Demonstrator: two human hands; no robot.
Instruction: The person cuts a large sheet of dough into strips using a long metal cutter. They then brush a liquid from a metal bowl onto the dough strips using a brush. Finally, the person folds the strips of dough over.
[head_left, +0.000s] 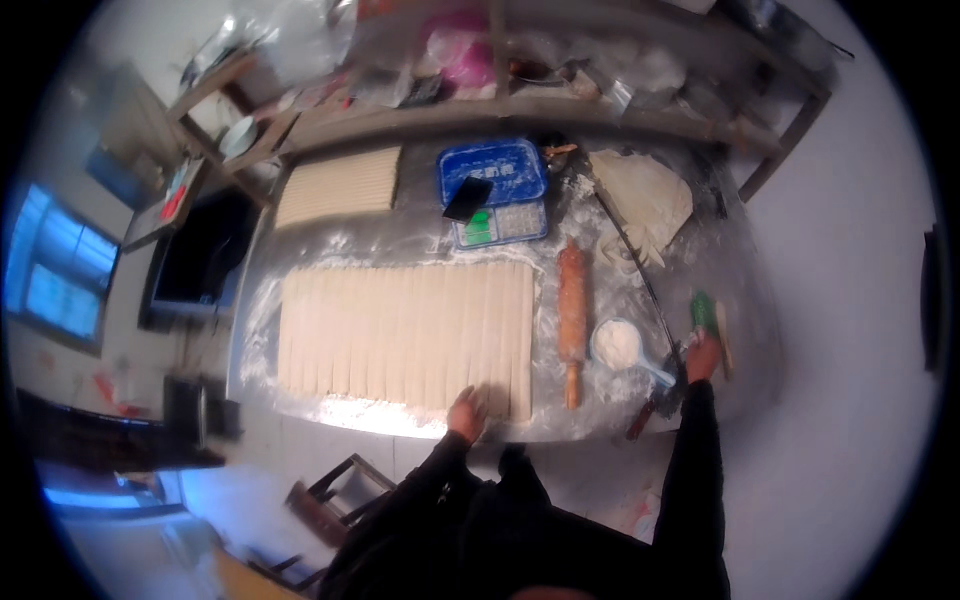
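A wide sheet of dough cut into strips (400, 330) lies on the floured metal table. My left hand (467, 413) rests at its near edge towards the right, fingers stretched out on the dough. At the table's right side, my right hand (703, 357) is closed around the near end of a green object (703, 312), possibly a brush; its kind is unclear. A long, thin dark rod or blade (640, 265) runs diagonally just left of that hand. Nearby are a light-blue scoop of flour (618, 344) and a wooden rolling pin (572, 310).
Behind the large sheet lies a smaller batch of dough strips (340, 187). A dark phone (467, 199) sits on a blue tray (515, 160) and a scale (500, 225). Loose dough (645, 195) lies at the far right. A cluttered shelf (430, 118) borders the back; a chair (345, 495) stands near left.
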